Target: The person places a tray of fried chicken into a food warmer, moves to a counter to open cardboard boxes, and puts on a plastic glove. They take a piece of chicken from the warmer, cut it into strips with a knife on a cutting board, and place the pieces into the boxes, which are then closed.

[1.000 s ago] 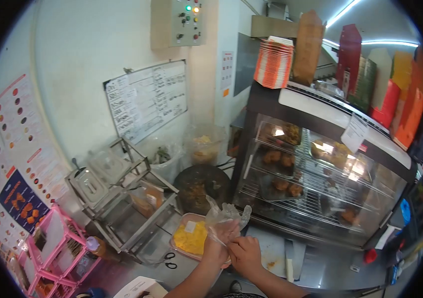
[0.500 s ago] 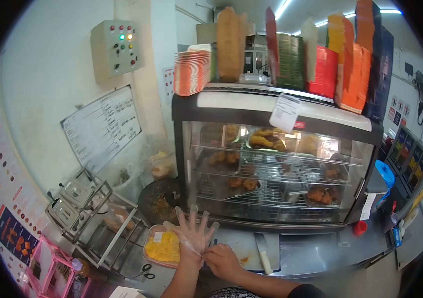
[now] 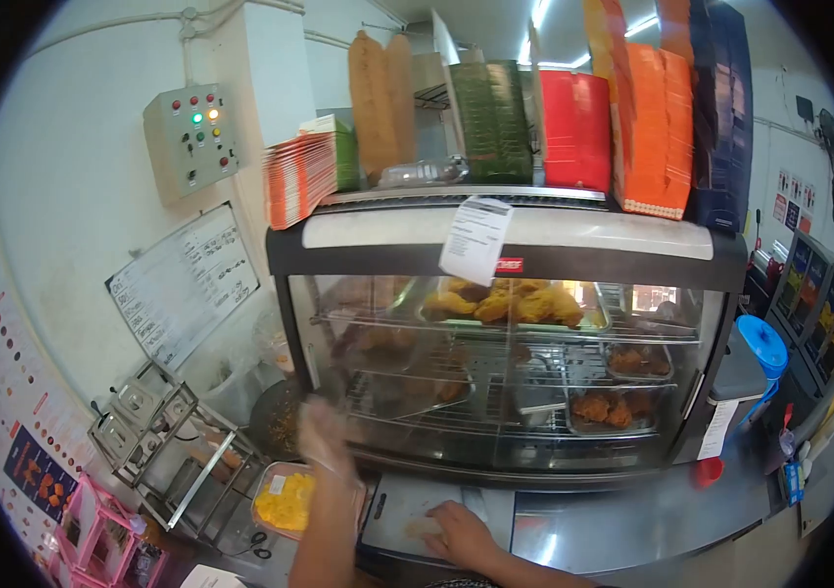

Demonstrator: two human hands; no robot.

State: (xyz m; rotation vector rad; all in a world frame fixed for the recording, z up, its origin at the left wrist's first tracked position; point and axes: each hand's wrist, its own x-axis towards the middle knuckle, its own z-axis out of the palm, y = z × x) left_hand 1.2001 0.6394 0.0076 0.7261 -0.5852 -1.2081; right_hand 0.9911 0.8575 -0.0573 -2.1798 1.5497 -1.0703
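Note:
My left hand (image 3: 324,436), in a clear plastic glove, is raised between the tray of yellow food (image 3: 283,502) and the glass display cabinet (image 3: 495,470). Motion smears its fingers, so its grip is unreadable. Bare, my right hand (image 3: 461,534) hovers over the white cutting board (image 3: 392,505) with its fingers bent and apart. Beside its fingertips is a blurred pale patch (image 3: 422,527) that I cannot identify. The knife (image 3: 475,503) is partly hidden behind this hand. Scissors (image 3: 258,545) lie by the tray.
Fried food (image 3: 515,302) sits inside the cabinet, with stacked boxes (image 3: 573,132) on top. A metal rack (image 3: 206,480) stands left, above a pink basket (image 3: 94,519). A dark round pan (image 3: 275,421) is behind the tray. A red cup (image 3: 707,473) stands right.
The view has shifted right. My hands have separated: the right one has let go of the left glove's cuff and moved right, while the gloved hand's spread fingers have become blurred.

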